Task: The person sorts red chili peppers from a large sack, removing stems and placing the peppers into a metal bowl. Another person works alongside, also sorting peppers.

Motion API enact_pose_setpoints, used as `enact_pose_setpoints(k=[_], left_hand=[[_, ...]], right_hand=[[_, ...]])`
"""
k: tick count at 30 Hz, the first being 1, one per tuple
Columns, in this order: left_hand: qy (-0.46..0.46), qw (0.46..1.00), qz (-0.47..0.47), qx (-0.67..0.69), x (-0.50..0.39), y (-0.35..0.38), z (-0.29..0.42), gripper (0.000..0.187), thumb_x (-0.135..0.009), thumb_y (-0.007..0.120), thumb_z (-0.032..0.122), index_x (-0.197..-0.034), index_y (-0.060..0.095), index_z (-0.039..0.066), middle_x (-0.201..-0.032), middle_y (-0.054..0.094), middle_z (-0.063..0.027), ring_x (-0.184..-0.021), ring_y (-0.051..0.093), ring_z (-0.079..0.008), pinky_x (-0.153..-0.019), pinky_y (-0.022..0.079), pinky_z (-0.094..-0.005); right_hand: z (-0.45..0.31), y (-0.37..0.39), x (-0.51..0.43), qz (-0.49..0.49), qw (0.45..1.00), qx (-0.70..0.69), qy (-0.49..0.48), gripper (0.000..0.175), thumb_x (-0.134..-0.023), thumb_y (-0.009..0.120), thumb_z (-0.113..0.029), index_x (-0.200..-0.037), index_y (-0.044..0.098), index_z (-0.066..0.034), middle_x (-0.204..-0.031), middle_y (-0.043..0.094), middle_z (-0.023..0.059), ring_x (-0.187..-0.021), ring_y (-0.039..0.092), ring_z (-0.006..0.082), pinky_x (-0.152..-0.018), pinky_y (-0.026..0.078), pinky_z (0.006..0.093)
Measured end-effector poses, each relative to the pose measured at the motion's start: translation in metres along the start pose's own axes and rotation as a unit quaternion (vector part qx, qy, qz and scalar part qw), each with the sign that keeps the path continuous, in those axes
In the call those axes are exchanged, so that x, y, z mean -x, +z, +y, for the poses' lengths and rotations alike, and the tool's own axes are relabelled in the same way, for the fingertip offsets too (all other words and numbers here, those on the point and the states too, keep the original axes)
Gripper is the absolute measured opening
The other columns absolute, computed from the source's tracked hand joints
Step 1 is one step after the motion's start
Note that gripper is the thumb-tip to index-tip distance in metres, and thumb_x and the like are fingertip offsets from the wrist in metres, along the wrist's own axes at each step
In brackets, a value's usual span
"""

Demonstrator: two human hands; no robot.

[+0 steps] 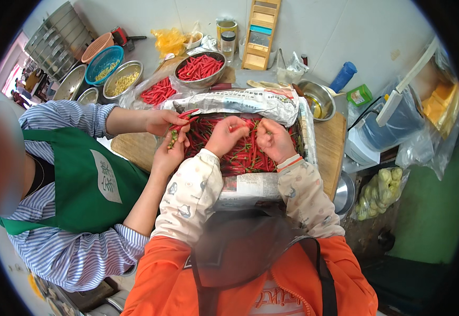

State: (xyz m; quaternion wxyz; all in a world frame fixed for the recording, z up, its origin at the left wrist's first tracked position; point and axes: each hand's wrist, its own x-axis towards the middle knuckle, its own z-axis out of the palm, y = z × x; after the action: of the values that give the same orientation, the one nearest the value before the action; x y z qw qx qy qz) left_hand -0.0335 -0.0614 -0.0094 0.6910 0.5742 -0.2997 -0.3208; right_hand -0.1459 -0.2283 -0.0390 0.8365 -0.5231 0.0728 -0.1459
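Observation:
Red chili peppers with green stems (249, 158) fill a box lined with newspaper (253, 185) in front of me. Above them my left hand (228, 136) is closed on a red chili pepper, its tip showing by the fingertips. Close by on the right, my right hand (273, 140) has its fingers curled near the pepper; whether it holds a stem I cannot tell. Behind the box, a metal bowl (200, 83) holds stemless red peppers, and more lie in a clear plastic bag (158, 91) to its left.
At my left a co-worker in a green apron (83, 177) holds red peppers (183, 120) over the box. Bowls of chopped food (123, 81) stand at the back left. On the right are a metal bowl with oil (317, 100) and a plastic-covered blue appliance (391, 122). The box rests on a wooden board (328, 146).

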Motion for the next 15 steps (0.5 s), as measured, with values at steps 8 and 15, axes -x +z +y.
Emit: enact_pose_setpoints(k=[8,15], left_hand=[[-0.174,0.784,-0.039,-0.595,-0.004,-0.027,-0.028,0.039,-0.078,0.074,0.040,-0.094,0.070,0.004,-0.094,0.069,-0.0192,-0.087,0.067,-0.0364,-0.076,0.053,-0.0458],[-0.093,0.933,-0.013,-0.347,-0.004,-0.021,-0.031,0.032,-0.083,0.073,0.033,-0.097,0.071,0.004,-0.084,0.068,-0.0185,-0.080,0.067,-0.0325,-0.075,0.051,-0.0412]], right_hand=[[-0.010,0.021,0.001,0.077,0.983,-0.160,0.045,0.015,-0.097,0.047,-0.012,-0.094,0.055,0.0002,-0.081,0.056,0.0075,-0.062,0.047,0.0117,-0.053,0.038,0.0239],[-0.005,0.021,0.004,0.104,0.992,0.062,0.043,0.012,-0.097,0.052,-0.010,-0.098,0.056,0.0014,-0.076,0.058,0.0043,-0.054,0.049,0.0079,-0.046,0.041,0.0227]])
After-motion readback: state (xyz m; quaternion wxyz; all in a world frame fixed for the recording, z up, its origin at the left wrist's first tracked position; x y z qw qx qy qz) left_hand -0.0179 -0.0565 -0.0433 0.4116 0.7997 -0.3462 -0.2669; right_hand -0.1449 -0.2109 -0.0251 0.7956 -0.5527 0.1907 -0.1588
